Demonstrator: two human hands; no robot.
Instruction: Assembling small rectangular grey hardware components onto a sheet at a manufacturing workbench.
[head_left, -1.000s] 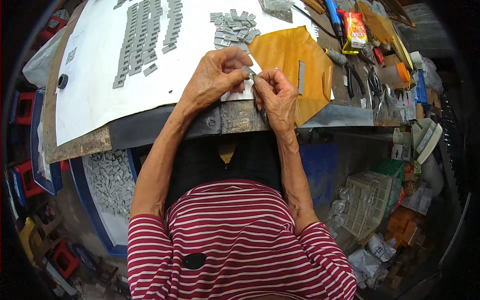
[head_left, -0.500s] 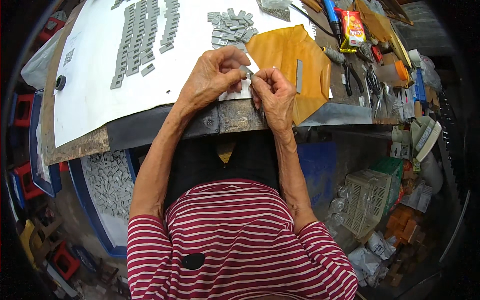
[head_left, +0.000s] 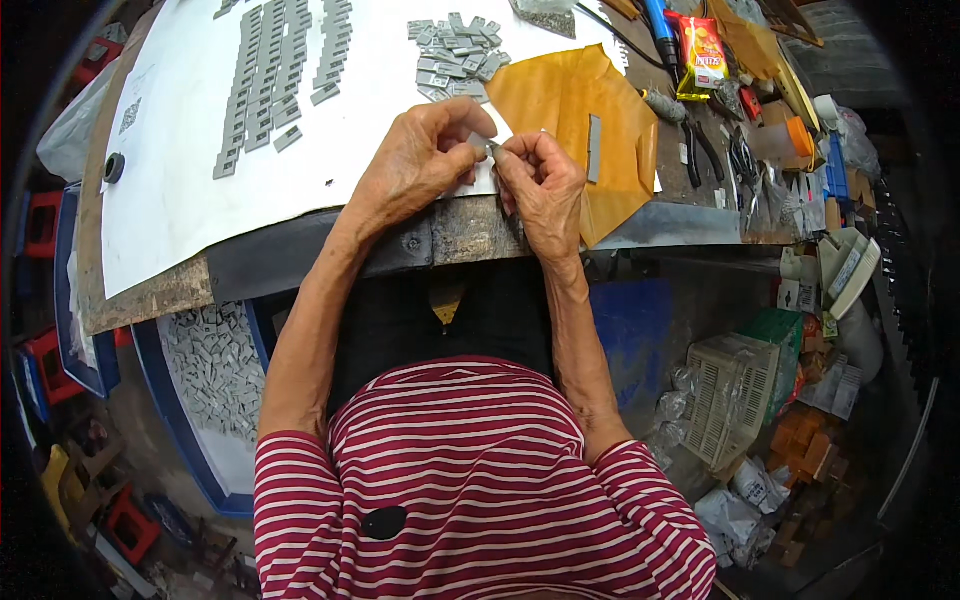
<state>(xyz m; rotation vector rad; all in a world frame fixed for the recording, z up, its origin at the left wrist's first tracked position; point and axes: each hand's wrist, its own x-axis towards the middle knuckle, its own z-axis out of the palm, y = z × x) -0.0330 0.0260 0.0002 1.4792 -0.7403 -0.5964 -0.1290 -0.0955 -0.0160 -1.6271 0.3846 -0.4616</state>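
Just over the table's front edge, my left hand [head_left: 415,160] and my right hand [head_left: 548,190] meet, fingertips nearly touching. My left thumb and fingers pinch a small grey flat piece [head_left: 480,141], mostly hidden by them. The right thumb and forefinger are pressed together beside it; whatever is between them is too small to make out. Beyond my hands lies a loose pile of grey rectangular pieces [head_left: 458,55]. To the left, similar pieces stand in long overlapping rows [head_left: 262,85]. A grey strip [head_left: 594,148] rests on brown paper [head_left: 560,90] beside my right hand.
White sheet [head_left: 160,220] covers much of the table. Pliers [head_left: 703,155], a red snack packet [head_left: 703,58] and a blue-handled tool [head_left: 662,30] crowd the right side. Below left, a blue tray [head_left: 165,400] holds many grey pieces. A pale crate [head_left: 730,395] stands low on the right.
Both hands stay together over the table edge. The grey piece between the fingertips has turned slightly and shows less. The whole view has shifted a little.
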